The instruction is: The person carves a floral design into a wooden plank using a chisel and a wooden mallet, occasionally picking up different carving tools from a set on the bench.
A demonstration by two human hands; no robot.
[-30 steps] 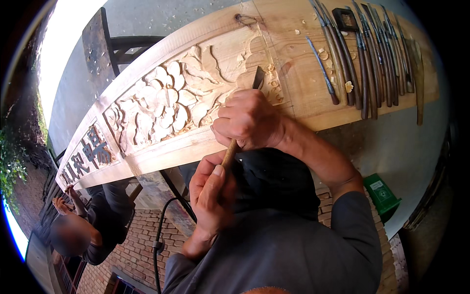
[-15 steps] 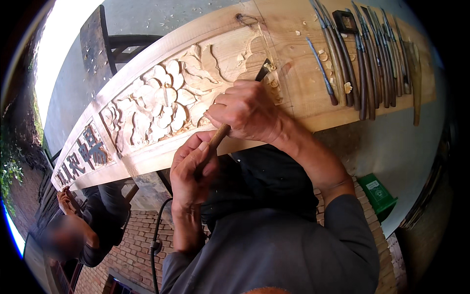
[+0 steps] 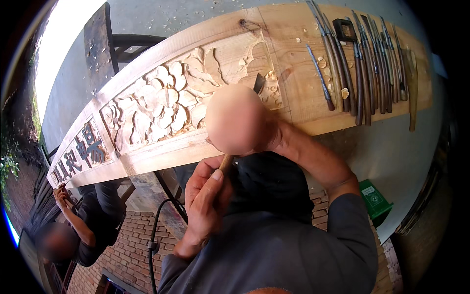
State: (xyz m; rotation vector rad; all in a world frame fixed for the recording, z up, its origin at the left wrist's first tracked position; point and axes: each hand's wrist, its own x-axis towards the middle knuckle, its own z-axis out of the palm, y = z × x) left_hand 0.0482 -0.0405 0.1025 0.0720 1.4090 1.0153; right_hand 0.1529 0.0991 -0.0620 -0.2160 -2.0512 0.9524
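Note:
My left hand [image 3: 208,193] is closed round the wooden handle of a carving chisel [image 3: 226,162], near the board's front edge. Higher up, my right hand [image 3: 240,120] is wrapped about the same chisel; a blur hides most of its fingers. Beyond that hand the dark flat blade shows, tilted, at the right end of the carved panel. The long pale wooden board [image 3: 171,156] bears a relief of flowers [image 3: 169,98] and leaves. Curled wood shavings [image 3: 270,76] lie beside the blade.
Several chisels [image 3: 360,83] lie in a row on the board's right, around a small black square-holed block [image 3: 344,30]. At the far left another person's hand [image 3: 61,197] touches the board's end. A green bin [image 3: 375,201] stands at right; a black cable [image 3: 152,245] hangs lower left.
My left hand has moved to the right, and the chisel's handle stands steeper. The blade has shifted left and slightly farther down. My right hand stays around the chisel.

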